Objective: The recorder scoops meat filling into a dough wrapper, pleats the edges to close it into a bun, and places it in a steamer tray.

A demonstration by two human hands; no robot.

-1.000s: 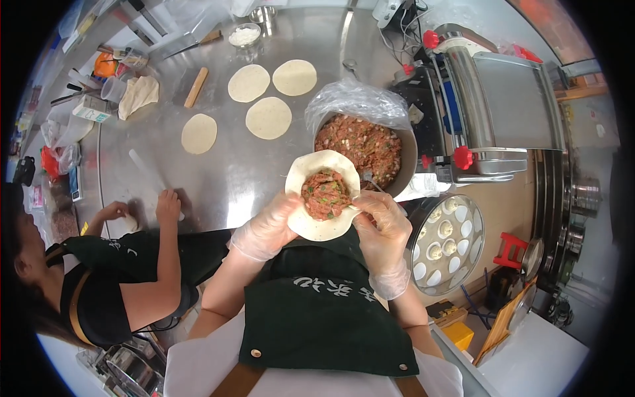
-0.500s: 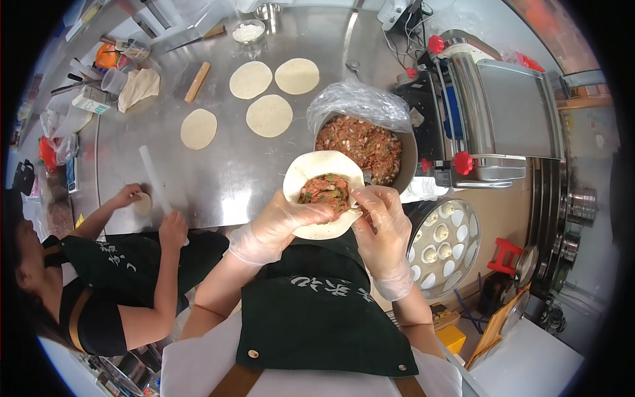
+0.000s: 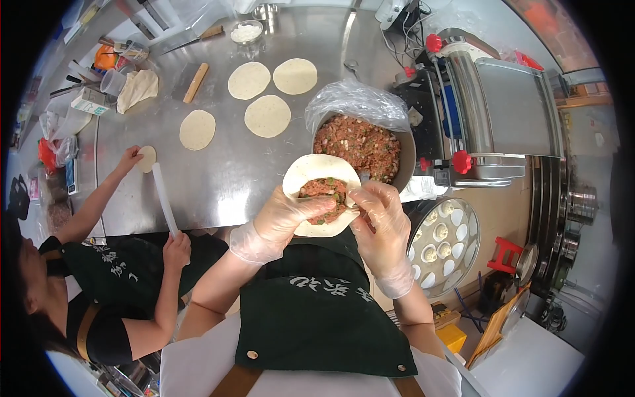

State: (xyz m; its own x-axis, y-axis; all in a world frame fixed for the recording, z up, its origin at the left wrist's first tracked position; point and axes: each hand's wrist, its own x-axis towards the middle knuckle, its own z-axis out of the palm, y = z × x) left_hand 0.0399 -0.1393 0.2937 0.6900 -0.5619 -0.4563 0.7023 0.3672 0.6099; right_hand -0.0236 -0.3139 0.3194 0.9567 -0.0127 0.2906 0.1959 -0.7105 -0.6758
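Both my hands wear clear plastic gloves and hold a round dough wrapper with a mound of red meat filling in its middle. My left hand cups the wrapper's left side, closed on it, its thumb lying on the filling. At the right edge, my right hand pinches the rim. Just beyond, a large steel pot of meat filling has a crumpled plastic bag over its back rim; something grey in the pot near my right fingers is mostly hidden.
Several dough rounds lie on the steel table near a scraper. At left a co-worker holds a white rolling pin and small wrapper. Right: roller machine, round tray of dumplings.
My left thumb has moved right onto the filling and my right fingers have shifted on the rim. The co-worker's left hand has moved up the table with the small wrapper.
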